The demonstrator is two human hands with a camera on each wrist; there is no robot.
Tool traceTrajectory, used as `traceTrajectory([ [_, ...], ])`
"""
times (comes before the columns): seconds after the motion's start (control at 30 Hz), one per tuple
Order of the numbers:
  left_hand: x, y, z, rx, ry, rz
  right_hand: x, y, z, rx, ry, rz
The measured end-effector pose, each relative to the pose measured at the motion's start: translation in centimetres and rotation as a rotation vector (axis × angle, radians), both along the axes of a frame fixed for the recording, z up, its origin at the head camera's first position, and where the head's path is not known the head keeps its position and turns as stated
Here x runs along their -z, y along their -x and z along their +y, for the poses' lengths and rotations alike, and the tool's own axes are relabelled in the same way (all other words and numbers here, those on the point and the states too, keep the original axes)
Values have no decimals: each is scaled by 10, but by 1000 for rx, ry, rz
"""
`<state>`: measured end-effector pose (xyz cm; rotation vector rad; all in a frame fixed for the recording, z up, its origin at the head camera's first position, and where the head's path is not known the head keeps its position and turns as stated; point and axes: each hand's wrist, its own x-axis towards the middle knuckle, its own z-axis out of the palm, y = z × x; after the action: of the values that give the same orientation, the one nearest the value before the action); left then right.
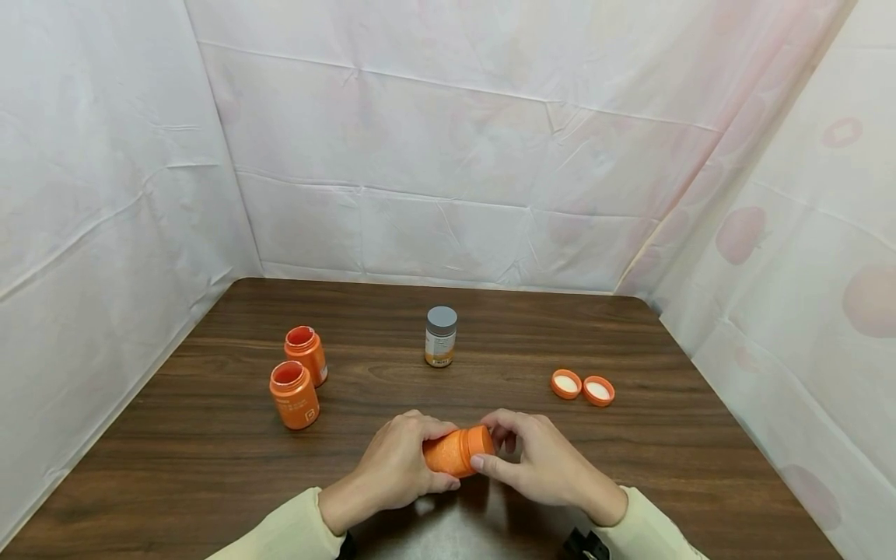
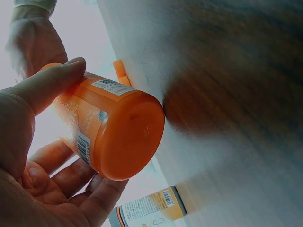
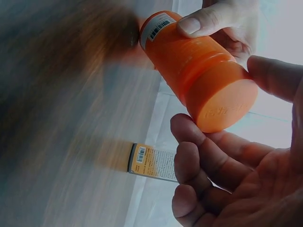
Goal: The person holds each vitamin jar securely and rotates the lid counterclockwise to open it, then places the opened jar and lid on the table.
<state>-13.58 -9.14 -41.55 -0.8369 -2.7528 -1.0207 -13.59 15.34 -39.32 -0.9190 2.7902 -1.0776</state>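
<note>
While left hand [image 1: 399, 463] grips orange bottle [image 1: 442, 456] round its body, right hand [image 1: 546, 464] pinches bottle's cap [image 1: 480, 440]. Orange bottle is tipped sideways between hands, over near part of table [image 1: 175, 482], cap toward right. Two uncapped bottles [image 1: 297, 404] stand at left; gray-lidded bottle [image 1: 440, 344] stands beyond hands; two loose caps [image 1: 598, 391] sit at right.

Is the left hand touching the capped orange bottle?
Touching. The right wrist view shows it: the left hand has its thumb against the side of the orange bottle, with no gap between them.
</note>
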Motion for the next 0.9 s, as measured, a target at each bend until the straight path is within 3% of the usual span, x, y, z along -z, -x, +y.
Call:
traceTrajectory([
  [0.47,0,0,-1,4,-3,3,1,-1,2,-28,43,103],
  [0.9,-1,0,-1,-3,-4,4,-1,-2,4,-28,49,116],
])
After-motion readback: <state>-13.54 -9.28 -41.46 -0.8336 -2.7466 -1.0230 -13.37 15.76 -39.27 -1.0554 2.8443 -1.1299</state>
